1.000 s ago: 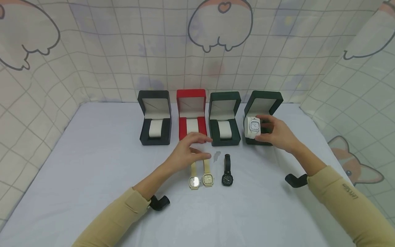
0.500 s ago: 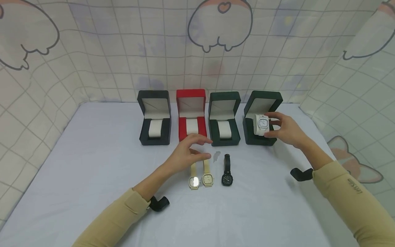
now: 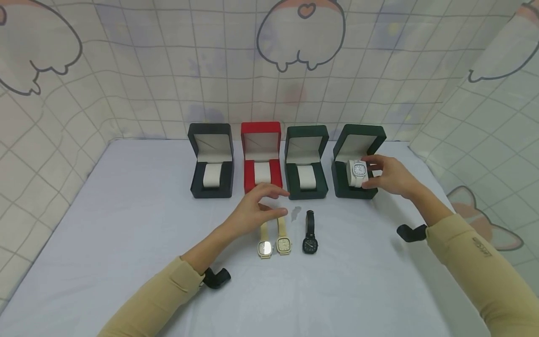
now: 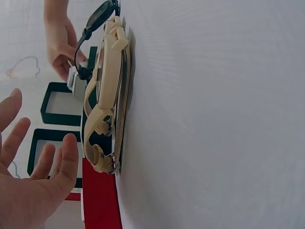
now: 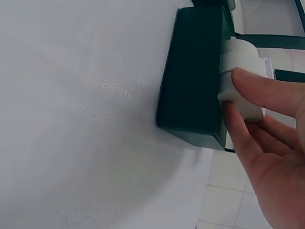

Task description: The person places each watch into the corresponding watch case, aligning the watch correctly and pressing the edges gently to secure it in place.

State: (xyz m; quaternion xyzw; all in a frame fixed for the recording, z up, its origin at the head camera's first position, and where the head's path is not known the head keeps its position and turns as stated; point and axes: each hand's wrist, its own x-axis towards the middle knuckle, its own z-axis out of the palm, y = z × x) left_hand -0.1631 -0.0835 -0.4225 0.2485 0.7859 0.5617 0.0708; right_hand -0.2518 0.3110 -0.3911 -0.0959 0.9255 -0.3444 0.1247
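My right hand [image 3: 389, 176] pinches a white watch [image 3: 358, 172] at the rightmost dark green box [image 3: 353, 192]. The watch is wrapped round a white cushion [image 5: 238, 55], which sits partly in the box's opening in the right wrist view. Thumb and fingers press its sides there. My left hand [image 3: 260, 207] hovers with relaxed, spread fingers, holding nothing, in front of the red box [image 3: 249, 175]. Just below it lie two gold watches [image 3: 265, 248], their upper straps partly hidden by the hand. Beside them is a black watch [image 3: 310, 245].
Left of the rightmost box stand another open green box [image 3: 307, 193], the red one and a black box [image 3: 211, 192], each with a white cushion inside. All rest on a white cloth [image 3: 337, 295] before a patterned wall curtain [image 3: 168, 84].
My right hand has carried the white watch to the right, from the box's left side to its middle, and down a little in the last half second. My left hand stays still.
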